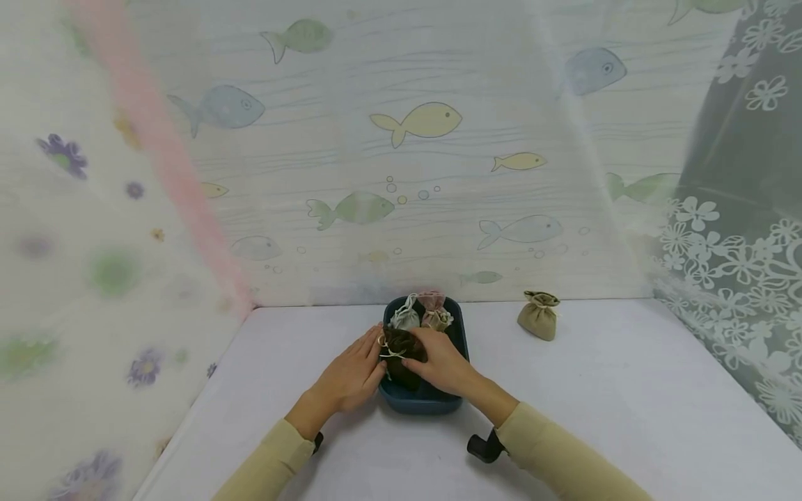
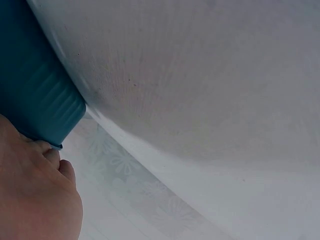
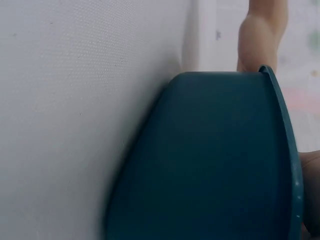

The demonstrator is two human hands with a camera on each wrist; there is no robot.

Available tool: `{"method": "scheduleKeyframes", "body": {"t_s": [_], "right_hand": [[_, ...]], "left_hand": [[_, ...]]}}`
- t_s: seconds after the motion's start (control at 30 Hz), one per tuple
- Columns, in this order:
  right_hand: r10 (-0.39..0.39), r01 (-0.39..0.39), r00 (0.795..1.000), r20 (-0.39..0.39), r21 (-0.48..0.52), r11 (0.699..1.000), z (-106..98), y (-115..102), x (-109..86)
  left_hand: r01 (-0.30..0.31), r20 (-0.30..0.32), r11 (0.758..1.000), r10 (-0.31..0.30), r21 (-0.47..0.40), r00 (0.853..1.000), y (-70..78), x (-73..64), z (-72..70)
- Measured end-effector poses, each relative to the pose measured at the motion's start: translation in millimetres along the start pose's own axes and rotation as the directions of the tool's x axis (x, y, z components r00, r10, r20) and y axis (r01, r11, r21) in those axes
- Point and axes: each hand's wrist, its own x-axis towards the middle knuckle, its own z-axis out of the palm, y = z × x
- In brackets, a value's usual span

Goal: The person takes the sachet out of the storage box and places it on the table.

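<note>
A dark brown drawstring pouch (image 1: 404, 341) with a pale cord is at the near left part of a blue tray (image 1: 420, 405). My right hand (image 1: 441, 362) grips this pouch from the right, thumb toward me. Along the tray's left rim lies my left hand (image 1: 351, 372), its fingers extended and its thumb close to the pouch. In the left wrist view, the fingers of that hand (image 2: 40, 190) touch the rim of the tray (image 2: 40, 80). The tray's outer wall (image 3: 210, 150) fills much of the right wrist view, which hides the pouch.
A whitish pouch (image 1: 406, 316) and a pouch with a pink top (image 1: 434, 303) stand at the tray's far end. Farther right, a tan drawstring pouch (image 1: 539, 320) sits on the white table (image 1: 595, 403). Fish-printed curtain (image 1: 413, 229) hangs behind the table.
</note>
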Motion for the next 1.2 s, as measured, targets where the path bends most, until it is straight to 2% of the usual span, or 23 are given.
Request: {"method": "scheduleKeyframes", "body": {"t_s": [0.1,0.3,0.53,0.8,1.03,1.2], "right_hand": [[0.009,-0.009,1.0,-0.014,0.001,1.0,4,2,2.6],[0.015,-0.016,0.998,-0.064,-0.011,1.0,11,3,5.3],[0.007,-0.009,0.998,-0.059,-0.035,0.999,14,1,5.7],[0.004,-0.007,0.998,-0.064,-0.048,0.999,15,2,6.6],[0.003,-0.001,0.993,-0.12,0.02,1.0,13,-1,2.5],[-0.002,0.013,0.988,-0.157,0.068,0.998,10,-2,1.6]], "left_hand": [[0.006,0.013,1.0,-0.006,0.012,1.0,-1.1,0.8,1.3],[-0.004,-0.004,1.0,0.004,-0.009,1.0,-1.2,0.7,2.4],[-0.009,-0.002,1.0,0.009,0.01,1.0,-1.8,0.9,4.0],[-0.014,-0.019,1.0,0.014,-0.018,1.0,-2.0,0.9,4.4],[-0.001,-0.02,0.999,0.0,-0.043,1.0,-4.3,2.8,8.8],[0.033,0.008,0.998,-0.032,-0.049,0.999,-0.1,2.8,3.9]]}}
